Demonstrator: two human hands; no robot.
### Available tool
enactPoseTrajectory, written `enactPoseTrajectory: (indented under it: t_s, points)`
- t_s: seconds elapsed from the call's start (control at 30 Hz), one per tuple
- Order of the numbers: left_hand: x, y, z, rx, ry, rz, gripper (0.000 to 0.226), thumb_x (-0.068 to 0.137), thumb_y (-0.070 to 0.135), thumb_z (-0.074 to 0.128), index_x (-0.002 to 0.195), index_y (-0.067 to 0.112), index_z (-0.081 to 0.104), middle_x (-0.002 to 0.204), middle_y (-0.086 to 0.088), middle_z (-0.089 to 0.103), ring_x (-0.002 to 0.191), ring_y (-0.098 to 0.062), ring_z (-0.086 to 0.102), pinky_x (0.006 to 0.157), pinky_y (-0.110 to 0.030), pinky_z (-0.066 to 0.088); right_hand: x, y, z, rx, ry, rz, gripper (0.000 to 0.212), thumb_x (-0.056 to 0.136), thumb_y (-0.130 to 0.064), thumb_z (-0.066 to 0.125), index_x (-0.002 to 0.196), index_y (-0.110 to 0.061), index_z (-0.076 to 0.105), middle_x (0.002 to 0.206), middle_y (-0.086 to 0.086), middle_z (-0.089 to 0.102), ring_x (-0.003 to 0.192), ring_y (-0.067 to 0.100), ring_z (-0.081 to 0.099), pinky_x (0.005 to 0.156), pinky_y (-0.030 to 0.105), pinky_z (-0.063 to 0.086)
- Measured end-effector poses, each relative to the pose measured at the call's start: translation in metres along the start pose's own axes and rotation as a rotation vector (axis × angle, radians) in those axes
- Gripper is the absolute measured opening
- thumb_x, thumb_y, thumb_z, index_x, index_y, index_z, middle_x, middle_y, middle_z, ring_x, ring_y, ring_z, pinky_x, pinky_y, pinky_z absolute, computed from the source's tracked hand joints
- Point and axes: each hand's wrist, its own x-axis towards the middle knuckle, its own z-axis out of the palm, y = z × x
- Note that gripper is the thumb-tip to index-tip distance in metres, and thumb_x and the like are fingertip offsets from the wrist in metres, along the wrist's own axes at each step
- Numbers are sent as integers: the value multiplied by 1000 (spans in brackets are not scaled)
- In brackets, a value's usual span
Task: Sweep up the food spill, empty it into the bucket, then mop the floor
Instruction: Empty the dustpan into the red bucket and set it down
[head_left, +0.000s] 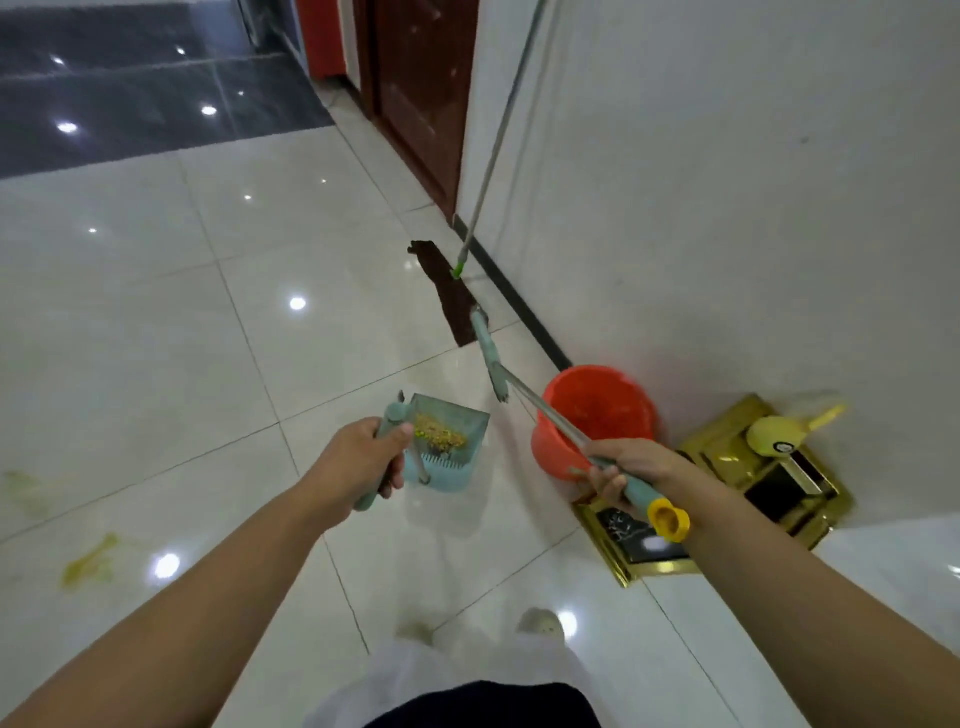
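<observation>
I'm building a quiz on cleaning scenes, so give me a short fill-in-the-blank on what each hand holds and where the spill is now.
1. The left hand grips the handle of the ____, which carries the swept-up food.
2. The right hand holds the ____ by its handle.
3. The bucket beside the wall is ____ in colour.

Missing words: dustpan; broom; red

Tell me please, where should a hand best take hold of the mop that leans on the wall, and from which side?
Grip the mop on its bare metal pole, well above the green joint. The pole leans against the white wall, so come from the open floor side, on the left. The dark mop head lies flat on the tiles and offers nothing to hold.
</observation>
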Motion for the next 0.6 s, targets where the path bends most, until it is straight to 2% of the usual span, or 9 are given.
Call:
enactPoseTrajectory:
  t_s: [0.07, 0.13, 0.2, 0.3, 0.5, 0.6]
  points:
    - [-2, 3, 3, 68, -2, 16, 37, 97, 37, 48, 73, 9, 53, 56, -6, 54, 44, -15, 46, 43, -24, 40, -18, 11, -8, 67, 4, -16, 18, 98, -15, 49, 82, -9, 45, 45, 1, 39, 24, 4, 35, 25, 9, 30]
    - [-4, 7, 7, 86, -2, 41, 41, 96, 42, 46, 74, 8, 54, 58, -8, 53, 46, -18, 43, 45, -24, 37, -35, 20, -16, 109, 4, -29, 18, 98, -16, 49, 83, -9, 45, 44, 1, 40, 25, 4, 35, 25, 9, 30]
    - [-6, 14, 13, 79, -9, 73, 45, 96, 45, 45, 78, 6, 56, 59, -9, 52, 47, -19, 42, 48, -27, 36, -50, 28, -22, 131, 18, -77, 14, 98, -15, 50, 86, -7, 46, 45, 1, 41, 26, 4, 35, 25, 9, 30]
    - [-15, 28, 23, 80, -43, 128, 46, 97, 44, 43, 81, 3, 57, 58, -7, 50, 44, -17, 40, 44, -26, 35, -70, 43, -32, 164, 48, -177, 13, 98, -13, 49, 87, -7, 46, 50, 3, 41, 27, 4, 35, 25, 10, 31]
    - [-41, 49, 41, 260, -49, 308, 48, 97, 46, 38, 83, 5, 58, 59, -6, 52, 45, -16, 43, 41, -25, 38, -103, 69, -60, 229, 55, -284, 14, 98, -13, 48, 86, -9, 44, 59, 4, 36, 28, 4, 34, 25, 11, 30]
    - [-57, 53, 54, 356, -68, 385, 45, 98, 43, 40, 82, 5, 57, 58, -6, 52, 44, -16, 44, 39, -24, 38, -124, 88, -72, 255, 53, -324, 12, 99, -13, 47, 88, -8, 44, 51, 3, 40, 27, 4, 36, 26, 10, 31]
